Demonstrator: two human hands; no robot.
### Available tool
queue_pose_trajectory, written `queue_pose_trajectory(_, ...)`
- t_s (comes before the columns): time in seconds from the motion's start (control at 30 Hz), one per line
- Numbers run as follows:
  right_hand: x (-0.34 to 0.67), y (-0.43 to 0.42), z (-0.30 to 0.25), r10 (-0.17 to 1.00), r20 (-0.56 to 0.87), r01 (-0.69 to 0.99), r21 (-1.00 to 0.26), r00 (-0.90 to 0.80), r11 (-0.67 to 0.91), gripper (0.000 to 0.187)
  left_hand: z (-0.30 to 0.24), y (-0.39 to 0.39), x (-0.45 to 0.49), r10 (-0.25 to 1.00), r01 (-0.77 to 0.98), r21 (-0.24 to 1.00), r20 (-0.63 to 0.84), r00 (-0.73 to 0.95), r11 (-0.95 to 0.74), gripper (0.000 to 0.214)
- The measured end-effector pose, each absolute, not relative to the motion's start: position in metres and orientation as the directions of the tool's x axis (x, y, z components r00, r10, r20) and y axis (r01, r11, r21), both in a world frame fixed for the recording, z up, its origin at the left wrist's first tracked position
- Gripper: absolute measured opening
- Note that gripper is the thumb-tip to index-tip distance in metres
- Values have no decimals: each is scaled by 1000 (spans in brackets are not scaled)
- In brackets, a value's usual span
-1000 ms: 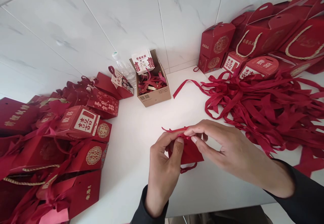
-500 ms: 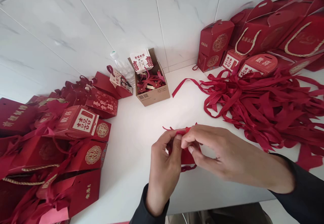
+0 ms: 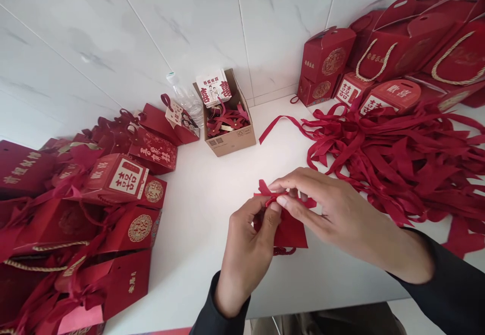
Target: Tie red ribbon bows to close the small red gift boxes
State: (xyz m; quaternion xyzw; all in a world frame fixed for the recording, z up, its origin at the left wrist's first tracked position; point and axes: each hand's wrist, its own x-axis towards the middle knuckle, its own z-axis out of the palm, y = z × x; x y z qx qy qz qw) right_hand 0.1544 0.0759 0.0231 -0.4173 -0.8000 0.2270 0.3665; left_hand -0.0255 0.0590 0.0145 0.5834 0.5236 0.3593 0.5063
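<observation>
A small red gift box [image 3: 291, 231] rests on the white table near its front edge, partly hidden by my fingers. Red ribbon [image 3: 264, 187] at its top sticks out above and to the right of my fingertips. My left hand [image 3: 250, 246] pinches the ribbon between thumb and forefinger at the box's left side. From the right, my right hand [image 3: 329, 219] pinches the same ribbon with thumb and fingers, touching the left fingertips. A dark red braided cord [image 3: 284, 250] shows under the front of the box. The exact shape of the knot is hidden.
A heap of loose red ribbons [image 3: 401, 158] covers the right side. Red gift boxes [image 3: 132, 229] crowd the left, and more red boxes [image 3: 390, 52] stand at the back right. By the wall are a cardboard box [image 3: 232, 143] and a clear plastic bottle [image 3: 189, 100].
My right hand has shifted and its fingers have come round the ribbon. More of the ribbon ends and the red box now shows between my hands.
</observation>
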Motion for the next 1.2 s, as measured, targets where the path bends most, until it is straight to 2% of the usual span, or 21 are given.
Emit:
queue_pose_trajectory(0.17,154,75,21,880,318,465,-756,-353,460,19,16,63,-30,963,232,969,-140,230,85,39)
queue_pose_trajectory(0.43,149,71,22,895,338,476,-761,-290,442,14,22,64,-33,964,270,959,-150,218,88,42)
queue_pose_trajectory(0.73,143,66,14,929,266,414,-838,-259,355,13,20,62,-38,960,278,958,-145,241,75,31)
queue_pose_trajectory(0.93,144,61,14,948,212,431,-852,-239,299,9,15,66,-39,971,211,974,-124,202,81,38)
queue_pose_trajectory(1.03,144,58,9,929,270,442,-822,-255,360,9,13,70,-41,973,169,981,-123,196,91,35)
queue_pose_trajectory(1.13,143,57,2,880,356,445,-763,-316,468,15,12,70,-43,969,149,985,-119,217,87,33)
queue_pose_trajectory(1.2,143,56,-2,870,368,449,-749,-329,487,20,10,68,-44,960,142,986,-125,249,92,29)
